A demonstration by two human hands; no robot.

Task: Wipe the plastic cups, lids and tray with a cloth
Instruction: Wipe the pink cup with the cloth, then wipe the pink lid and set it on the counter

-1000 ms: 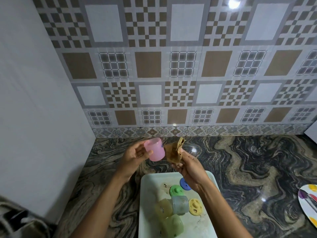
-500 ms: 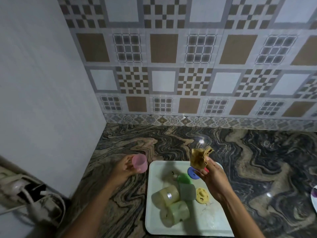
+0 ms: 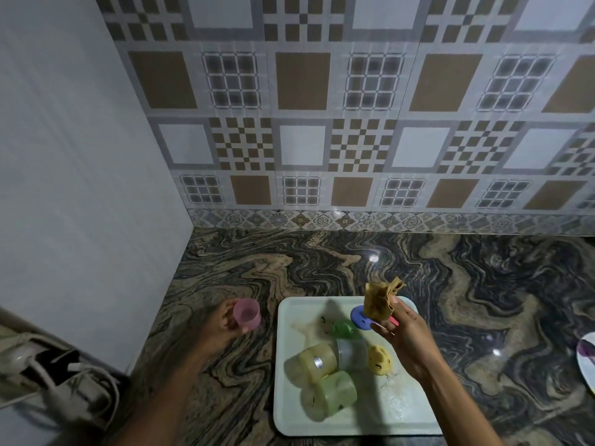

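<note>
Marbled counter (image 3: 450, 300); smeared, perhaps greasy tray (image 3: 402, 410).

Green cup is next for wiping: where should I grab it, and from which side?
Probably its curved wall, fingers across the barrel from above on the near side. The green cup lies on its side on the tray, with the yellow cup close against its far side, so that side looks blocked.

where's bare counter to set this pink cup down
Bare counter lies left of the tray, toward the white wall, by the pink cup the left hand holds; more behind the tray up to the tiled wall. The tray's middle is crowded with cups and lids.
</note>
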